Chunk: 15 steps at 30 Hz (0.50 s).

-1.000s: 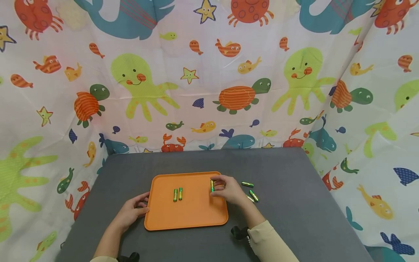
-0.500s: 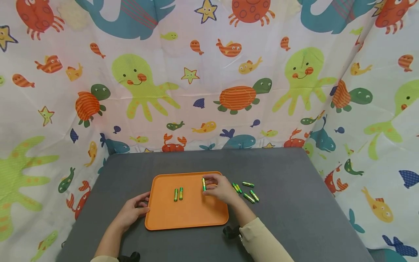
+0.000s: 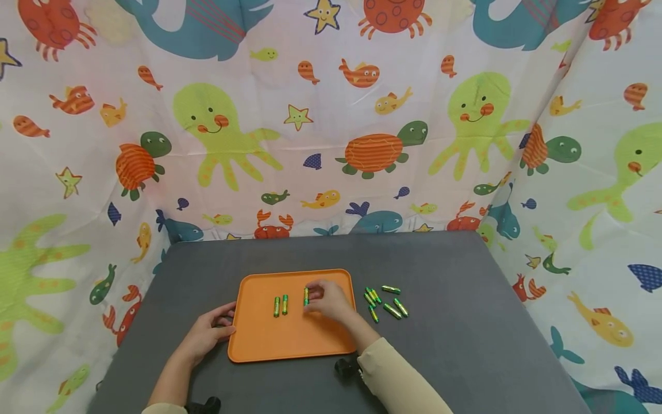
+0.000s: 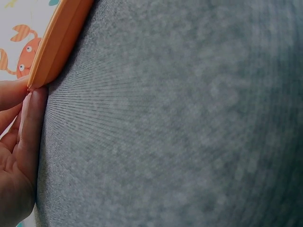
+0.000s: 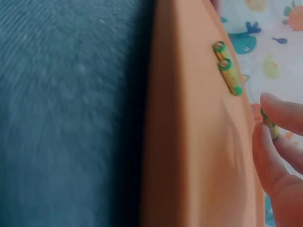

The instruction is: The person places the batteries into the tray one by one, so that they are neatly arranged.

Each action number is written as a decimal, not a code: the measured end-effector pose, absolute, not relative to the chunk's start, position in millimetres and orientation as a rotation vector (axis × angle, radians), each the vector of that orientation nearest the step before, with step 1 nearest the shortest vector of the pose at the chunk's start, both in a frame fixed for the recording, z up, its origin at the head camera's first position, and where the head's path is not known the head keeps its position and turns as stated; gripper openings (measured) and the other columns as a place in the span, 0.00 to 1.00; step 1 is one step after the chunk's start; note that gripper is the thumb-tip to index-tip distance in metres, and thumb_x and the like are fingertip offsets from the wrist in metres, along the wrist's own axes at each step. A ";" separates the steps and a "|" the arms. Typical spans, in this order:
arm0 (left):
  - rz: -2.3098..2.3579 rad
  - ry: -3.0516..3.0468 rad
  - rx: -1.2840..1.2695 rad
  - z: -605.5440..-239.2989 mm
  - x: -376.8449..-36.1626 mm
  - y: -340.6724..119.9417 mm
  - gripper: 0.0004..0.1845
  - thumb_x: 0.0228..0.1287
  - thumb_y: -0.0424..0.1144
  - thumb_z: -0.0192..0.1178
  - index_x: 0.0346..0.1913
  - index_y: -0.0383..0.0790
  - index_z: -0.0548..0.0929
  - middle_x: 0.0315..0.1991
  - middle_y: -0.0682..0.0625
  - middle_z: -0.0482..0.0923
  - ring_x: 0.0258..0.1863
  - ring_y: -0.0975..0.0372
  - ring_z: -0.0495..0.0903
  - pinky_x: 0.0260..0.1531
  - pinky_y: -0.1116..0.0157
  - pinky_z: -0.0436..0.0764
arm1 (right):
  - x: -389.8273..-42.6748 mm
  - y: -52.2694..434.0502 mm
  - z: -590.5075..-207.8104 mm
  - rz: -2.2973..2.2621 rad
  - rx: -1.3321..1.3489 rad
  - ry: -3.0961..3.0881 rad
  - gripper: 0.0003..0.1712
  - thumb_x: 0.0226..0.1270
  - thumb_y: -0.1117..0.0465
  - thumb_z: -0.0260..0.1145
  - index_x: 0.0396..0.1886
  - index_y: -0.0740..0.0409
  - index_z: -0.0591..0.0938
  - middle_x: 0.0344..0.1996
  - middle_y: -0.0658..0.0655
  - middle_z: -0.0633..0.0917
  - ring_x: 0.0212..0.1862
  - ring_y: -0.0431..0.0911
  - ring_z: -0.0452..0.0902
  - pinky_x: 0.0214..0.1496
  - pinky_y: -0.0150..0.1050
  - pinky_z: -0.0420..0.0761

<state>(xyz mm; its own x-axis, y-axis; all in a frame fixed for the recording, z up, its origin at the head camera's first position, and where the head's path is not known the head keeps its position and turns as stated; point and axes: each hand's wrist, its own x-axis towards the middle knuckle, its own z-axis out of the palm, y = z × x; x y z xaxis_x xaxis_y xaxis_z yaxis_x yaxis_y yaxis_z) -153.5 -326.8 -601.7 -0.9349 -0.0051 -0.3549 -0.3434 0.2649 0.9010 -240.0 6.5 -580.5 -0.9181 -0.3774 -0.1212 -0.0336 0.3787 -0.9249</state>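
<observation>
An orange tray (image 3: pixel 295 339) lies on the grey table (image 3: pixel 455 345). Two green-and-gold batteries (image 3: pixel 281 306) lie side by side on the tray; the right wrist view shows the same battery pair (image 5: pixel 227 73). My right hand (image 3: pixel 311 298) hovers over the tray's middle and pinches a third battery (image 3: pixel 306 296) between thumb and fingers (image 5: pixel 279 156). Only the tip of this held battery (image 5: pixel 270 125) shows in the right wrist view. My left hand (image 3: pixel 223 326) holds the tray's left rim, with a finger (image 4: pixel 31 127) against the tray edge (image 4: pixel 61 38).
Several loose batteries (image 3: pixel 385 302) lie scattered on the table just right of the tray. A sea-animal print curtain (image 3: pixel 331 144) closes in the back and both sides. Bare grey tabletop lies to the right and behind the tray.
My right hand has carried the battery leftward from the tray's right edge to its middle, close to the two lying there. More loose batteries show behind it. The left hand has stayed put.
</observation>
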 end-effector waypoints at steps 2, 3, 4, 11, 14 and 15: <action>1.717 2.264 -0.320 -601.9 -153.3 -326.3 0.36 0.65 0.29 0.65 0.75 0.43 0.67 0.59 0.40 0.70 0.48 0.53 0.74 0.41 0.61 0.84 | -239.7 0.9 -583.1 -1.521 -0.351 2.349 0.30 0.51 0.68 0.81 0.56 0.60 0.83 0.45 0.56 0.86 0.44 0.45 0.82 0.46 0.39 0.84; 1.715 2.267 -0.319 -602.0 -153.1 -326.1 0.36 0.65 0.29 0.65 0.75 0.43 0.67 0.59 0.40 0.70 0.48 0.53 0.74 0.41 0.62 0.84 | -239.5 -1.8 -584.2 -1.504 -0.353 2.361 0.30 0.51 0.67 0.81 0.56 0.60 0.83 0.44 0.56 0.86 0.43 0.44 0.82 0.46 0.39 0.84; 1.714 2.270 -0.320 -602.1 -153.0 -325.9 0.36 0.65 0.29 0.65 0.75 0.43 0.67 0.59 0.40 0.70 0.48 0.53 0.74 0.41 0.62 0.84 | -239.1 -4.7 -585.0 -1.486 -0.349 2.370 0.30 0.51 0.67 0.81 0.56 0.60 0.83 0.43 0.56 0.86 0.42 0.43 0.82 0.45 0.39 0.84; 1.711 2.271 -0.329 -601.4 -153.0 -325.3 0.36 0.66 0.28 0.65 0.76 0.42 0.67 0.59 0.40 0.70 0.48 0.53 0.74 0.41 0.62 0.84 | -235.1 -23.3 -584.8 -1.404 -0.334 2.412 0.31 0.50 0.67 0.81 0.57 0.61 0.83 0.41 0.53 0.85 0.39 0.40 0.78 0.41 0.36 0.82; 1.711 2.272 -0.333 -601.8 -153.4 -325.4 0.36 0.65 0.28 0.65 0.75 0.42 0.67 0.59 0.40 0.70 0.48 0.53 0.74 0.41 0.62 0.84 | -233.8 -30.0 -584.5 -1.366 -0.341 2.456 0.31 0.49 0.68 0.82 0.57 0.61 0.83 0.39 0.52 0.85 0.38 0.39 0.77 0.40 0.36 0.81; 1.707 2.274 -0.331 -602.1 -153.3 -325.4 0.36 0.66 0.29 0.65 0.76 0.42 0.67 0.59 0.40 0.70 0.48 0.53 0.74 0.41 0.62 0.84 | -233.7 -32.0 -584.8 -1.352 -0.344 2.472 0.32 0.49 0.68 0.82 0.57 0.61 0.84 0.39 0.52 0.85 0.37 0.39 0.77 0.40 0.35 0.81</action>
